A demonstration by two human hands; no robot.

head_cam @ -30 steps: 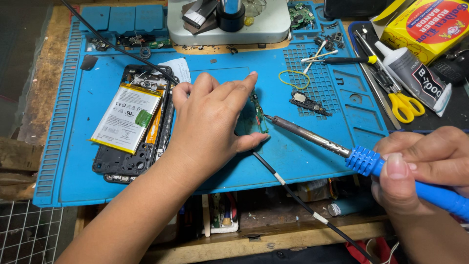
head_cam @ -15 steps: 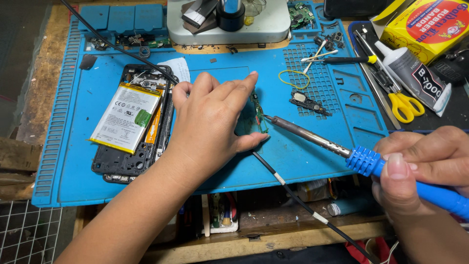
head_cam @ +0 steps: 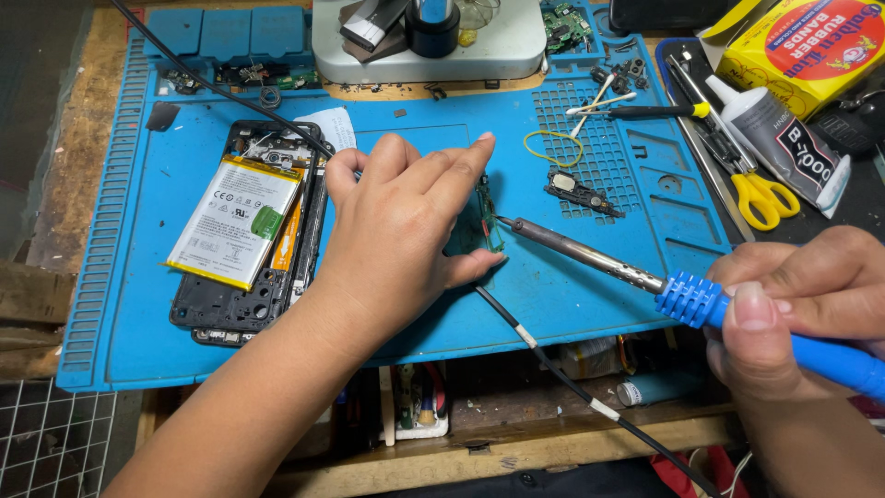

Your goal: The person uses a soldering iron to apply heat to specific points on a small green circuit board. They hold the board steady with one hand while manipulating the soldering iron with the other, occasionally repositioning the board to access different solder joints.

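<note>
Narrow green circuit board (head_cam: 486, 214) sits mid-mat on the blue silicone work mat (head_cam: 572, 304), pinned by the left hand (head_cam: 401, 231), fingers pressed together. Right hand (head_cam: 793, 295) grips a blue-handled soldering iron (head_cam: 590, 258), tip touching it; soldering looks unfinished, the opened black phone (head_cam: 244, 231) unassembled.

Matt blue rubbery mat (head_cam: 590, 304), ribbed blue plastic iron handle (head_cam: 811, 350) — dull metal shaft, rough wooden bench (head_cam: 74, 175).

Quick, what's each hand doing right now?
Left hand: pinching a small green circuit board on the blue mat.
Right hand: closed around the soldering iron.
</note>
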